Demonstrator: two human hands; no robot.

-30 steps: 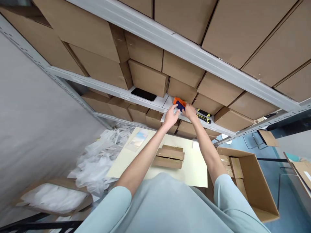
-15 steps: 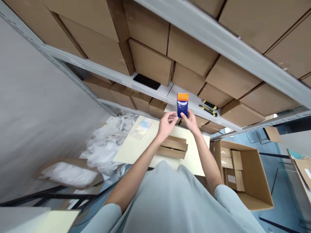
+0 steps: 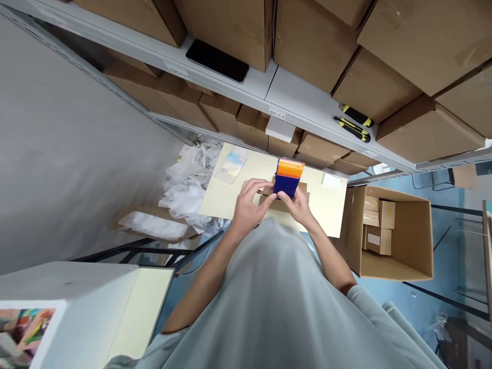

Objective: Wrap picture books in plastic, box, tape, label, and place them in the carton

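Note:
A shiny dark blue pack with an orange top (image 3: 287, 184) is held up over the yellowish table (image 3: 323, 210). My right hand (image 3: 300, 207) grips it at the lower right, its thumb pressed on the front face. At the pack's lower left edge is my left hand (image 3: 249, 205), thumb and curled fingers closing on that edge; some fingertips are hidden. Beneath the pack and partly covered by both hands, an open brown carton (image 3: 303, 187) lies on the table.
Shelves of brown boxes (image 3: 315, 46) rise ahead, bearing a black phone (image 3: 217, 60) and yellow-black cutter knives (image 3: 352, 129). A large open carton (image 3: 411, 230) stands right. White packing scraps (image 3: 180, 189) lie left. A printed sleeve (image 3: 231, 165) and small white piece (image 3: 332, 181) are on the table.
The pack and both hands have come lower and nearer my body, now in front of the carton. The pack's top is tilted away more. My view has turned downward.

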